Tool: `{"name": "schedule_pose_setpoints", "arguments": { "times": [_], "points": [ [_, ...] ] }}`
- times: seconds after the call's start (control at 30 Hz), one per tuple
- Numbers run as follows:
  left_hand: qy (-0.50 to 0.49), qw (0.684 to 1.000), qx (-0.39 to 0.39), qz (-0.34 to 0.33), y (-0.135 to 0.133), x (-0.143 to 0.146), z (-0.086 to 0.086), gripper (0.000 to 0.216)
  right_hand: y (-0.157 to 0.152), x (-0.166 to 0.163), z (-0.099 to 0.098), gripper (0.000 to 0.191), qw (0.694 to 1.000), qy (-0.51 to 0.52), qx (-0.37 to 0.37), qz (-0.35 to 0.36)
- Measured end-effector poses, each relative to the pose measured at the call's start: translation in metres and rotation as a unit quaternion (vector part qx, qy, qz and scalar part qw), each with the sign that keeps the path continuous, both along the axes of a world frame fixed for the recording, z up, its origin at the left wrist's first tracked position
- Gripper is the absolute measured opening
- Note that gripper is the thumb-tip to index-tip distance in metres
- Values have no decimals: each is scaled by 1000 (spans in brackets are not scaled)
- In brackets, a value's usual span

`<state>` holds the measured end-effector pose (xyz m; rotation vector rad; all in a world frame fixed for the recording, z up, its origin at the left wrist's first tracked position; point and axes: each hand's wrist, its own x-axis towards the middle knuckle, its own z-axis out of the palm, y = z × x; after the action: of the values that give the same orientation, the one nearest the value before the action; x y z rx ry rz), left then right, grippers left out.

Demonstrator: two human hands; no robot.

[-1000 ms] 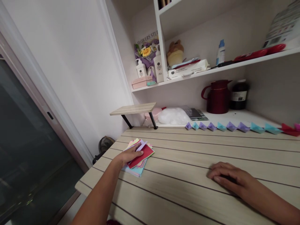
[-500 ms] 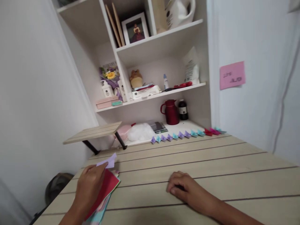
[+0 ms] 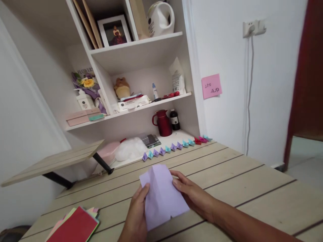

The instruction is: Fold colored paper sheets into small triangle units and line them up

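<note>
One lilac sheet (image 3: 165,196) sits mid-view on my feed, between both hands above the table (image 3: 234,181). I have the left hand (image 3: 137,205) loosely closed on its left edge, thumb on top, fingers hidden behind; the right hand (image 3: 188,190) is part-curled on the right edge, thumb and fingertips pinching lightly. I read this two-sided hold as keeping the creased paper spread and its face towards me. The paper stack (image 3: 74,225), red uppermost, lies left of the left hand, probably placed within reach. The folded paper pieces (image 3: 162,151) line the back edge, seemingly to keep them off the working area. My widest room is rightward across the boards; on the left, the raised shelf (image 3: 58,161) overhangs the back corner.
</note>
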<state>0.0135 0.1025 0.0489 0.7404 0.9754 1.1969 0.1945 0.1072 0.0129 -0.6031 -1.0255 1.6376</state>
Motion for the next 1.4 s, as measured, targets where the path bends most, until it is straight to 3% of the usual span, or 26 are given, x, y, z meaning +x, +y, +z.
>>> {"name": "schedule_pose_setpoints", "arguments": {
  "times": [0.13, 0.3, 0.4, 0.63, 0.93, 1.1, 1.2, 1.4],
  "points": [
    [-9, 999, -30, -22, 1, 2, -20, 47, -7, 1, 7, 54, 999, 30, -20, 18],
    [-33, 998, 4, -60, -3, 5, -26, 55, -11, 2, 6, 71, 1000, 13, 1, 28],
    [-39, 997, 21, -71, -5, 4, -30, 56, -11, 1, 3, 66, 1000, 17, -8, 14],
    [-29, 998, 49, -22, -9, 4, -34, 51, -15, 0, 4, 45, 998, -32, -57, -23],
    [-10, 999, 33, 34, -14, 7, -31, 46, -17, 0, 5, 41, 994, -52, -70, -61],
    [-31, 998, 16, 45, -18, 9, -25, 55, -17, -1, 3, 37, 995, -38, -75, -48],
    [-36, 999, 13, 22, -17, 7, -23, 60, -16, -1, 3, 35, 994, -33, -81, -59],
    [-50, 990, 60, -115, -15, 0, -20, 53, -13, -1, 6, 39, 990, 3, -94, -104]
  ]
}}
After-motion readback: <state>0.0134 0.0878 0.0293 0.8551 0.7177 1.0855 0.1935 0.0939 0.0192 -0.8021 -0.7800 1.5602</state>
